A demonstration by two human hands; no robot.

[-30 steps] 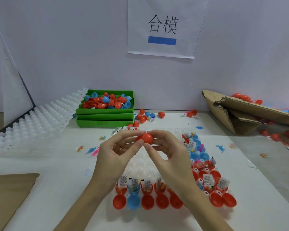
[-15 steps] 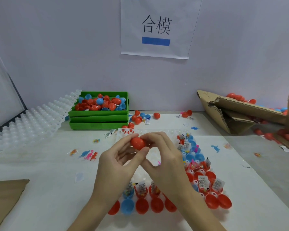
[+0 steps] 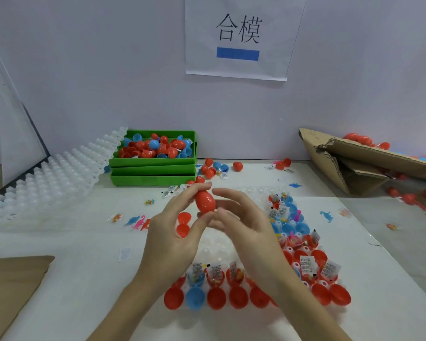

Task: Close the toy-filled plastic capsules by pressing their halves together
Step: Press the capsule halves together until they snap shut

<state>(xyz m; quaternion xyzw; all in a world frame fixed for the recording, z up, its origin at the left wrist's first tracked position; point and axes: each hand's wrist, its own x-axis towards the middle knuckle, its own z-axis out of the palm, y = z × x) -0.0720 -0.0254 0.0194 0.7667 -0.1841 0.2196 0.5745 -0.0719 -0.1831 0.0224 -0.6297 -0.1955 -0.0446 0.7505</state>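
My left hand (image 3: pixel 172 239) pinches a closed red capsule (image 3: pixel 205 201) upright between forefinger on top and thumb below, above the table's middle. Next to it my right hand (image 3: pixel 246 225) has its fingers loosely curved, with the thumb near the capsule's lower right side. Under the hands lies a clear plastic tray (image 3: pixel 217 244). Its front rows hold open red and blue capsule halves (image 3: pixel 217 297), and the halves behind them carry toy packets (image 3: pixel 215 275). More filled halves (image 3: pixel 305 264) sit along the tray's right side.
Stacked green bins (image 3: pixel 155 168) with loose red and blue halves stand at the back. White empty trays (image 3: pixel 47 178) lean at the left. A torn cardboard box (image 3: pixel 354 163) lies at the right, flat cardboard (image 3: pixel 8 276) at the near left. Small toy dinosaurs (image 3: pixel 138 221) are scattered about.
The capsule has turned from lying sideways between both hands to standing upright in my left hand. My right hand's fingers have loosened and drawn slightly off it.
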